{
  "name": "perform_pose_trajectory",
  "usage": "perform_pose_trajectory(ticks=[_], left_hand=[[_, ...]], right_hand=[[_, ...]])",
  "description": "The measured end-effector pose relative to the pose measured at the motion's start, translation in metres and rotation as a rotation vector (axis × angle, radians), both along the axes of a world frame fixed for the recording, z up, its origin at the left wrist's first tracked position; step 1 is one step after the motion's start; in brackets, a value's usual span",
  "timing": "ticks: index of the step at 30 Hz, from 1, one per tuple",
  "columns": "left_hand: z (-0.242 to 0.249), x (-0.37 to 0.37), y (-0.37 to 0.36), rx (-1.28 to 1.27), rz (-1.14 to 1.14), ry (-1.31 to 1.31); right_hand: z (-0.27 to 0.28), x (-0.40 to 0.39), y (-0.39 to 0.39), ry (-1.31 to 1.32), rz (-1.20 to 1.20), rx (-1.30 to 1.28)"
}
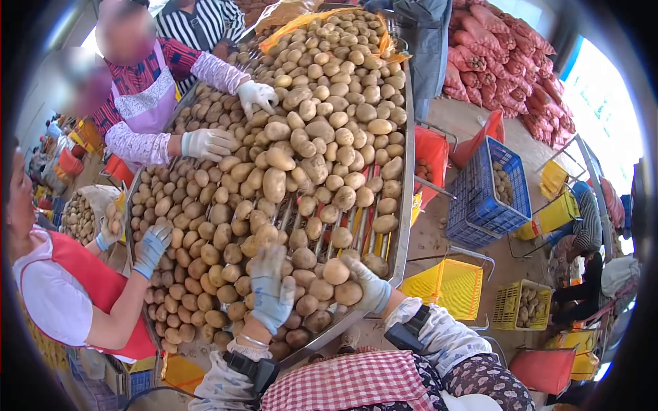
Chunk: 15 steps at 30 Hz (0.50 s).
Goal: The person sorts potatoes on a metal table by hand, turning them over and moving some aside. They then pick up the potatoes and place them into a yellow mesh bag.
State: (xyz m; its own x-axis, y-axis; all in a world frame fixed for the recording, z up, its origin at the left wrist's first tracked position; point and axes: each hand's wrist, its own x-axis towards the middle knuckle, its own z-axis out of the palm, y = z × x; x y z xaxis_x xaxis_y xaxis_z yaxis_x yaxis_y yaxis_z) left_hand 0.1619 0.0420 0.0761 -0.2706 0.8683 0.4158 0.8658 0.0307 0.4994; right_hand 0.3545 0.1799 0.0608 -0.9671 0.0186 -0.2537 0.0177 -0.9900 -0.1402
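A big heap of potatoes [322, 130] covers a metal sorting table [406, 226] with slatted rollers. At the near edge of the table, my left hand [272, 291], in a pale blue-and-white glove, lies on the potatoes with its fingers stretched out and pointing away from me. To its right, my right hand [370, 286], gloved the same way, curls round the side of a potato [348, 292] near the table's corner. Another potato [336, 271] touches its fingertips. Between my two hands lie several loose potatoes. Bare rollers [360, 233] show just beyond them.
Co-workers' gloved hands [258, 97] reach onto the heap from the left; a person in a red apron [103, 288] stands at the near left. Right of the table are blue crates [490, 198], a yellow crate [507, 305], yellow mesh [442, 288] and stacked red sacks [500, 61].
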Motion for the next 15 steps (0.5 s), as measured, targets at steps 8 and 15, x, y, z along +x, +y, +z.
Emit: perform_pose_trajectory(ticks=[8, 15], left_hand=[[-0.066, -0.038, -0.065, -0.429, 0.367, 0.344], [-0.060, -0.034, -0.056, -0.490, 0.418, 0.268]], right_hand=[[0.024, 0.095, 0.062, -0.067, -0.272, 0.338], [0.040, 0.111, 0.253, -0.596, -0.782, 0.685]])
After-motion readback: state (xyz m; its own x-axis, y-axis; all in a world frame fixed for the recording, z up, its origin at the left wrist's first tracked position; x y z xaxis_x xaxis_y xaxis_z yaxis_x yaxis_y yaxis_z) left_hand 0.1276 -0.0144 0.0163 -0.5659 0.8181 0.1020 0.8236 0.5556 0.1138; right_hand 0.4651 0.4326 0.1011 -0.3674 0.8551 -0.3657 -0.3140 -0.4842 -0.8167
